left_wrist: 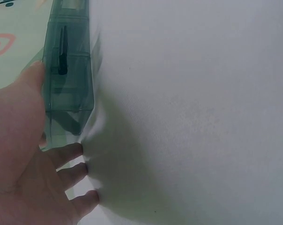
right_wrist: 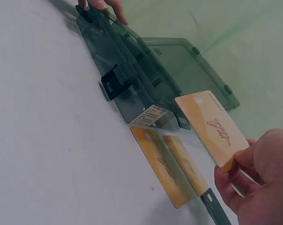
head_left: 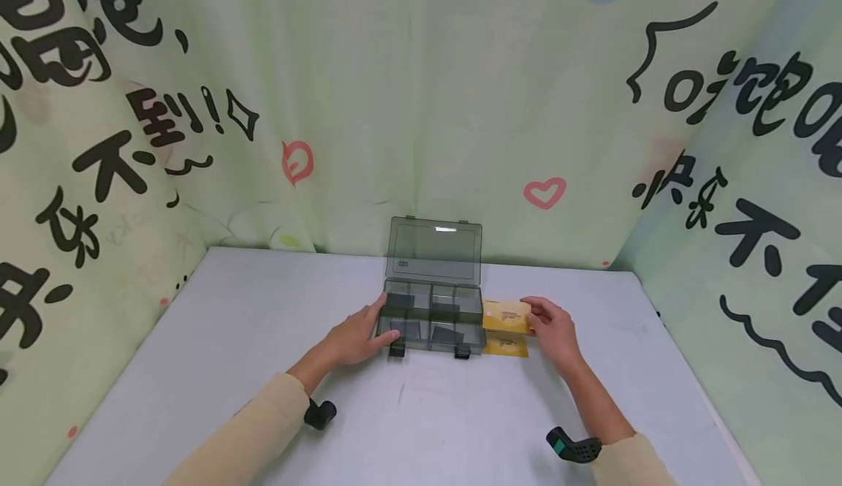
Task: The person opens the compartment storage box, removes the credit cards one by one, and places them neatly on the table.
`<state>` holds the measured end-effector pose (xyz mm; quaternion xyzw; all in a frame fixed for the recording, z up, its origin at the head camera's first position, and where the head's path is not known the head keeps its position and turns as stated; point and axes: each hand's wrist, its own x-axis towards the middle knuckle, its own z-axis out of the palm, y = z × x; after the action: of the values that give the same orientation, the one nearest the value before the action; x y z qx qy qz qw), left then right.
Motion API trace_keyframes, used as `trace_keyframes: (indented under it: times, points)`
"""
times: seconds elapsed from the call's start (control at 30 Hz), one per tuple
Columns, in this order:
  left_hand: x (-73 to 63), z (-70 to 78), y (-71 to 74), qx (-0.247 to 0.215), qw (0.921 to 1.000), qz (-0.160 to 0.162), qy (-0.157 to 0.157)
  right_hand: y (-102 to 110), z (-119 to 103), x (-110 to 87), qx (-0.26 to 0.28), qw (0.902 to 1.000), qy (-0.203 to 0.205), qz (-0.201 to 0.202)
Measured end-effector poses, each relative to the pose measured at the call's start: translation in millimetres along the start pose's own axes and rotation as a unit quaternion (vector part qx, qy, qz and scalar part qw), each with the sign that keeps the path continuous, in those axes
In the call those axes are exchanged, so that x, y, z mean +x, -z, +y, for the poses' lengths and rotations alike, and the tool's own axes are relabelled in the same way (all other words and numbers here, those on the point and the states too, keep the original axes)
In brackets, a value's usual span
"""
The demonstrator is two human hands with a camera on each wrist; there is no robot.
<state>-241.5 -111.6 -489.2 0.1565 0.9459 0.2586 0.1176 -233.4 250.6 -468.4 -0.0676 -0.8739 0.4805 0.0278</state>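
A translucent dark grey compartment box stands on the table with its hinged lid raised. My left hand holds the box's left side, thumb on the front corner; in the left wrist view the other fingers spread beside it. Several flat dark pieces show through the compartments. Between thumb and fingers, my right hand pinches a yellow card by one end, just right of the box. Below it, against the box's right end, another yellow card lies on the table.
Two black latches hang at the box's front. Beside the lower card, the right wrist view shows a yellow strip with a dark end piece. A white cloth covers the table; printed curtains stand behind and at both sides.
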Motion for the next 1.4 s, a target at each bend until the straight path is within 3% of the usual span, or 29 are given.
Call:
trace_keyframes:
  times: [0.73, 1.13, 1.4]
  points:
    - [1.6, -0.9, -1.7, -0.004, 1.0, -0.002, 0.002, 23, 20, -1.3, -0.013, 0.9996, -0.023, 0.014]
    - [0.6, -2.0, -2.5, -0.004, 0.9999, -0.004, 0.013, 34, 32, -6.0, -0.043, 0.9981, -0.044, 0.0]
    - [0.1, -1.5, -1.4, -0.006, 1.0, -0.005, 0.005, 39, 39, -6.2, -0.072, 0.9955, -0.061, 0.014]
